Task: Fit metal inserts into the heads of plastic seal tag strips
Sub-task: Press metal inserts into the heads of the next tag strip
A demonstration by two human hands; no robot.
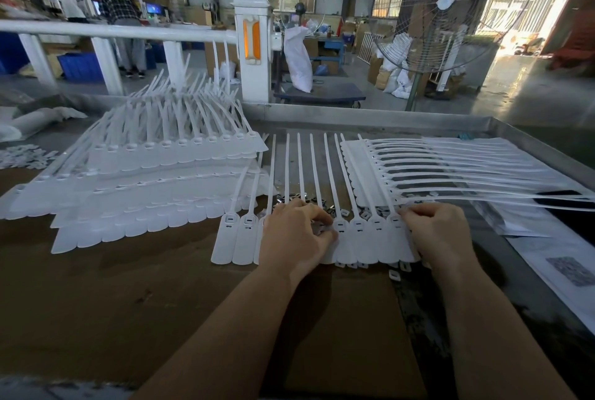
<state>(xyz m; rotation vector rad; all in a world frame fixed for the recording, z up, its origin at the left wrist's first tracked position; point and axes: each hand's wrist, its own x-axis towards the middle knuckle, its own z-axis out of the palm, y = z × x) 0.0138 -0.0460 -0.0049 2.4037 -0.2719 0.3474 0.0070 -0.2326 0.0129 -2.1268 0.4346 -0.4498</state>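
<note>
Workshop bench (96, 287), lower centre: strip row (360, 238) lies flat. Left hand (294, 235), fingers curled, seems to pinch an insert at a head; right hand (438, 232) presses heads, grip unclear. Loose metal inserts (394, 275) beside. Step: mid-row fitting; next needs aligning w/ next slot.

A metal-rimmed work table (418, 121) carries brown cardboard sheets (112, 287). On it lie stacked white seal tag strips (154, 180) at left, one row of strips (363, 238) in front, loose metal inserts (394, 275), and printed papers (547, 258) at right.
</note>
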